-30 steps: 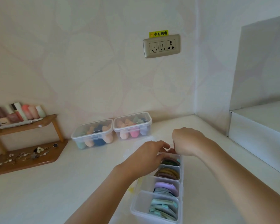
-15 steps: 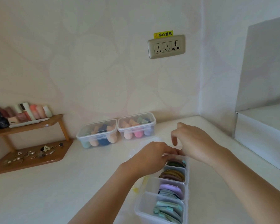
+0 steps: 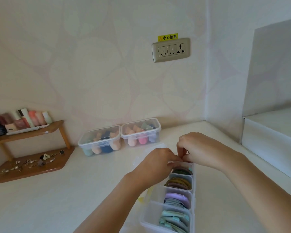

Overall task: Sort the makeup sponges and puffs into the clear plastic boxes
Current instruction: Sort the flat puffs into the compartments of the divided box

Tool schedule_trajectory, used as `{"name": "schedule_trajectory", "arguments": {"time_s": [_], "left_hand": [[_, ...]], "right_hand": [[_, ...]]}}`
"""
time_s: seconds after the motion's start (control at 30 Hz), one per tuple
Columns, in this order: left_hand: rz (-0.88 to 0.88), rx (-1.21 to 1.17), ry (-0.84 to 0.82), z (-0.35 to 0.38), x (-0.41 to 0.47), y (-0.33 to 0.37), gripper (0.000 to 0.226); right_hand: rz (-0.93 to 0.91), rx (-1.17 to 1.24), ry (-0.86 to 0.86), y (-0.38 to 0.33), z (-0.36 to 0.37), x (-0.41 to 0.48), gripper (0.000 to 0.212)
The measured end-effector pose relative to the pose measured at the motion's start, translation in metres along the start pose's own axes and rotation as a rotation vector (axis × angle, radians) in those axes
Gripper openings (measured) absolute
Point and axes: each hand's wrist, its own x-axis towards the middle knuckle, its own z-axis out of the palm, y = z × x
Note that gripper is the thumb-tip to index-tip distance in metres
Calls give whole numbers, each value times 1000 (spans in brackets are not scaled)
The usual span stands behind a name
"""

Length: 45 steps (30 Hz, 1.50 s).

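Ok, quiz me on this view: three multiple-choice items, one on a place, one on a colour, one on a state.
1. Where are the left hand and the right hand?
A. On a keyboard.
B. At the far end of the divided box.
C. In a sink.

2. What colour are the puffs in the nearest compartment?
A. Mint green.
B. Red.
C. Black.

3. The two sponge boxes are:
A. tipped over.
B. stacked.
C. lidded, side by side.

Answers:
1 B: both hands meet over its far rim.
2 A: pale green puffs fill that compartment.
3 C: a lid sits on each, and they stand next to each other.
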Motion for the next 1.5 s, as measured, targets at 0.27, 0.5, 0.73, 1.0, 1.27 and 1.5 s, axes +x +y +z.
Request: {"name": "schedule_trajectory", "arguments": {"time_s": [0.27, 0.5, 0.73, 1.0, 1.27, 1.5], "left_hand": [[1, -24, -10, -2, -2, 2, 29], [-11, -19, 2, 1, -1, 0, 28], [-57, -101, 30, 7, 3, -5, 25], [-28, -181, 134, 9, 3, -15, 15], [-40, -179, 169, 10, 3, -16, 16], [-40, -296, 171, -6, 1, -24, 10]], "right_hand": [[34, 96, 23, 0, -2, 0, 24], [77, 68, 41, -2, 0, 1, 23], [126, -72, -30, -15, 2, 1, 38], [99, -61, 12, -8, 12, 10, 38], [214, 110, -68, -4, 10, 11, 22], [128, 577, 45, 38, 10, -1, 8]]}}
